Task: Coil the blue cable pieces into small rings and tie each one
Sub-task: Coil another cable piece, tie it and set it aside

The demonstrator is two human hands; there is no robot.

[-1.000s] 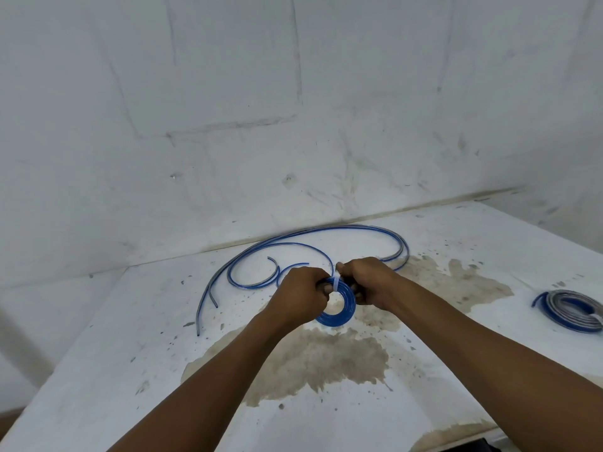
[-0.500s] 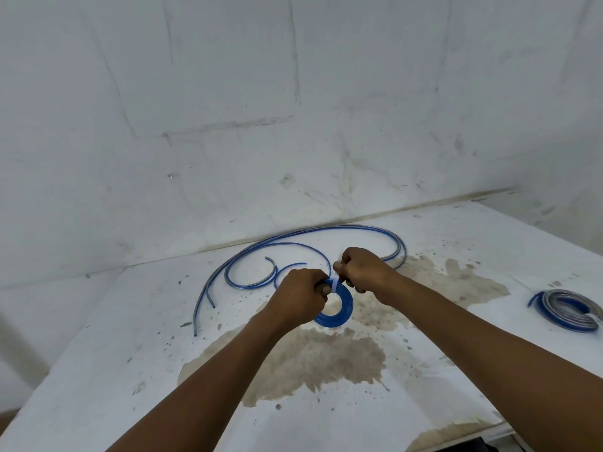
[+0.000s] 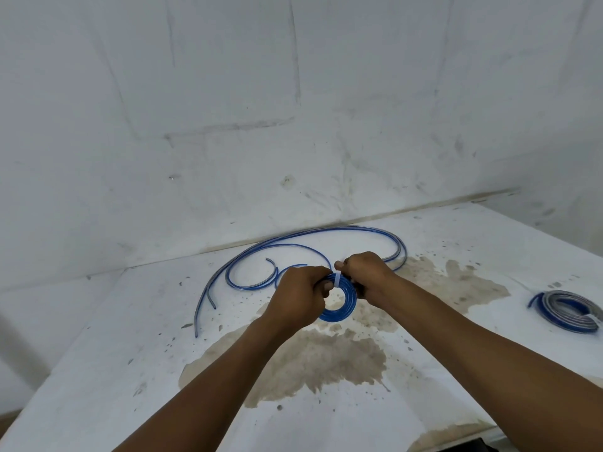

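In the middle of the frame, the left hand (image 3: 298, 296) and right hand (image 3: 367, 275) each grip the blue cable ring (image 3: 339, 303), pinching near its white tie (image 3: 336, 282). It looks light and springy, so hold the top tightly.

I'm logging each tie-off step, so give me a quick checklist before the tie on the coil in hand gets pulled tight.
1. Blue coil wound into a small ring: ok.
2. Left hand grips the coil: ok.
3. Right hand grips the other side: ok.
4. White tie wrapped across the coil: ok.
5. Tie locked: cannot tell.
6. Loose cable pieces lie uncoiled on the table: not ok.
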